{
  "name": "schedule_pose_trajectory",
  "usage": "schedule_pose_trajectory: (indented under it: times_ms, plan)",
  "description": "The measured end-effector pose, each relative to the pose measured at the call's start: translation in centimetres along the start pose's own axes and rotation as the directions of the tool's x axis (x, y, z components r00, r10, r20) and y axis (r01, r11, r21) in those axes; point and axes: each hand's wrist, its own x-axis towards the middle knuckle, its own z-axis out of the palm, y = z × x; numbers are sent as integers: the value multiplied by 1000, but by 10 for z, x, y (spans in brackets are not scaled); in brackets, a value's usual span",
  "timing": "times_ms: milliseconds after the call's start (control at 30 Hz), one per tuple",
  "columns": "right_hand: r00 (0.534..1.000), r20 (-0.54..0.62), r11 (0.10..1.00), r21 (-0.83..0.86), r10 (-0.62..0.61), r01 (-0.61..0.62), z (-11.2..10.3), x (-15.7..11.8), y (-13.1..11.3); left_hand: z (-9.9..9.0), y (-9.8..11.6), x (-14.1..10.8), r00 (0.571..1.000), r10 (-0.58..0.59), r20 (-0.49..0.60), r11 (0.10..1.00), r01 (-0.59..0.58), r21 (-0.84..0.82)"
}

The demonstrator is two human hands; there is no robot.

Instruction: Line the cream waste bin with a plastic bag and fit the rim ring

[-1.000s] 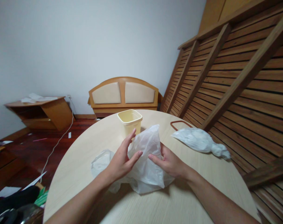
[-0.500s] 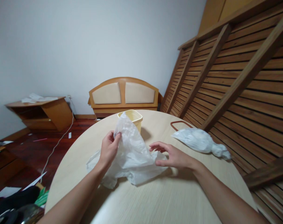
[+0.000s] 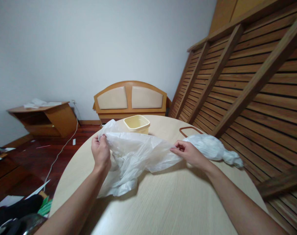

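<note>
A thin white plastic bag (image 3: 138, 153) is stretched sideways between my two hands, its lower part hanging in folds over the table. My left hand (image 3: 101, 151) pinches the bag's upper left edge. At the opposite end, my right hand (image 3: 187, 152) grips the right edge between thumb and fingers. Just behind the bag stands a pale yellow square bin (image 3: 137, 123), open at the top, its lower part hidden by the plastic.
On the right of the round table (image 3: 187, 202) lies a bundle of white bags (image 3: 209, 147), beside a brown rectangular ring (image 3: 185, 130). Wooden slatted panels (image 3: 248, 98) lean along the right. A headboard (image 3: 131, 98) and a low cabinet (image 3: 52, 119) stand by the wall.
My left hand has moved left with the bag's edge. My right hand, apart from the bag before, has closed on its right edge, and the bag is now spread wide.
</note>
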Motion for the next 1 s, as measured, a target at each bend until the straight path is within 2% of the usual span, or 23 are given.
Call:
schedule_pose_trajectory:
  times_ms: [233, 333, 433, 533, 600, 633, 700, 733, 800, 867, 900, 933, 1000]
  plan:
    - [997, 73, 982, 182, 36, -49, -17, 0, 2, -2, -4, 8, 998, -15, -66, 1000, 15, -1]
    - [999, 9, 977, 206, 52, -53, -20, 2, 6, -3, -1, 7, 997, 12, -70, 1000, -12, -3]
    - [997, -44, 984, 171, 61, -53, -19, 4, 7, -1, 3, -3, 994, 97, 53, 995, -96, -12]
    - [998, -43, 988, 146, 53, -46, -17, 5, 5, 2, 5, -24, 953, 207, 222, 977, -212, -3]
    - [999, -20, 986, 164, 42, -38, -16, 3, 3, 3, 4, -42, 887, 301, 349, 947, -321, -2]
    - [999, 2, 983, 180, 36, -36, -16, 2, 2, 3, 3, -50, 840, 334, 428, 928, -373, 7]
    - [999, 42, 980, 198, 25, -32, -16, 0, 1, 1, 1, -66, 719, 345, 604, 883, -467, 52]
    - [999, 50, 981, 194, 19, -28, -16, 0, 0, 0, 0, -73, 645, 327, 691, 854, -515, 76]
    - [999, 36, 989, 147, 6, -11, -16, 0, 1, -3, -2, -82, 468, 273, 840, 783, -616, 88]
    - [1000, -16, 998, 58, -8, 9, -15, 2, 4, -5, -6, -86, 307, 209, 929, 704, -706, 75]
    - [999, -41, 1000, 9, -18, 18, -14, 3, 6, -7, -9, -87, 253, 178, 951, 666, -742, 73]
    - [998, -64, 999, -34, -29, 27, -12, 4, 9, -7, -11, -87, 221, 148, 964, 632, -771, 80]
    - [995, -85, 994, -102, -44, 35, -10, 5, 14, -9, -16, -86, 197, 104, 975, 584, -806, 100]
